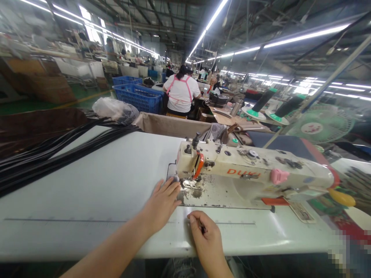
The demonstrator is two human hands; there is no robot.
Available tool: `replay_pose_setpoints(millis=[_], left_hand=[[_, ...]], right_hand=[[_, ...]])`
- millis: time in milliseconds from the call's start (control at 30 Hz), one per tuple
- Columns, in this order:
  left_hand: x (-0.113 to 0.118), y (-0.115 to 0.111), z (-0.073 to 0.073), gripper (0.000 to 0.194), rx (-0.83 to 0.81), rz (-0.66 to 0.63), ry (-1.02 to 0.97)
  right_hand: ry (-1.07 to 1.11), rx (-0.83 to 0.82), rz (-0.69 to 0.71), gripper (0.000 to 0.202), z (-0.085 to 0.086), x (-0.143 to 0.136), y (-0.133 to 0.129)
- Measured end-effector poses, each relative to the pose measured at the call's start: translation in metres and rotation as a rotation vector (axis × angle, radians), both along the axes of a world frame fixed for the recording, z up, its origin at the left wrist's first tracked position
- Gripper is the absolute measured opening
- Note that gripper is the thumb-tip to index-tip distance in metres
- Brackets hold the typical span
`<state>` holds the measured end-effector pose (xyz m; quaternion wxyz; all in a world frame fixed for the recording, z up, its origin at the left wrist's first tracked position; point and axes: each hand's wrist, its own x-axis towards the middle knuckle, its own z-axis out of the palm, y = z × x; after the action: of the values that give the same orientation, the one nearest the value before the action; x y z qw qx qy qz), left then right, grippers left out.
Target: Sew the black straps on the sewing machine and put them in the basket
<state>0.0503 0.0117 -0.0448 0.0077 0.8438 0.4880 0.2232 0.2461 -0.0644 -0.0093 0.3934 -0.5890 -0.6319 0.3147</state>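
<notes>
My left hand (pixel 165 200) lies flat with its fingers stretched out at the left end of the sewing machine (pixel 255 170), close to the presser foot (pixel 189 183). At its fingertips is a small dark grey piece (pixel 173 179); whether the fingers press on it, I cannot tell. Nearer the table's front edge, my right hand (pixel 209 236) is closed, thumb and forefinger pinched together. A bit of something dark shows inside its curled fingers, too hidden to name. The white sewing table (pixel 116 185) carries a printed ruler line running between the two hands.
Long black strips (pixel 72 154) lie across the table's left side. Behind stand a fabric-lined bin (pixel 171 125), blue crates (pixel 139 96) and a seated person (pixel 182 94). Thread cones (pixel 262 104) and a green fan (pixel 321 123) are at the right. A pink clip-like piece (pixel 279 176) sits on the machine.
</notes>
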Motion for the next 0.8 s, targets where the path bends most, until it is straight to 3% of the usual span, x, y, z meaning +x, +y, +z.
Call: replay_pose_setpoints(millis=[300,467,667,800], left_hand=[[-0.002,0.000,0.004,0.044,-0.045,-0.002,0.009],[-0.005,0.005,0.005,0.043,-0.095,0.008,-0.049],[-0.015,0.054,0.009,0.038,-0.171,-0.035,-0.214],[-0.012,0.091,0.013,0.037,-0.162,-0.090,-0.202]], right_hand=[[0.032,0.034,-0.044,0.035,0.002,-0.004,-0.001],[0.007,0.021,0.026,0.034,0.000,-0.001,0.000],[-0.029,0.042,0.030,0.032,-0.006,0.003,-0.001],[-0.027,0.051,0.033,0.032,-0.009,0.003,-0.002]])
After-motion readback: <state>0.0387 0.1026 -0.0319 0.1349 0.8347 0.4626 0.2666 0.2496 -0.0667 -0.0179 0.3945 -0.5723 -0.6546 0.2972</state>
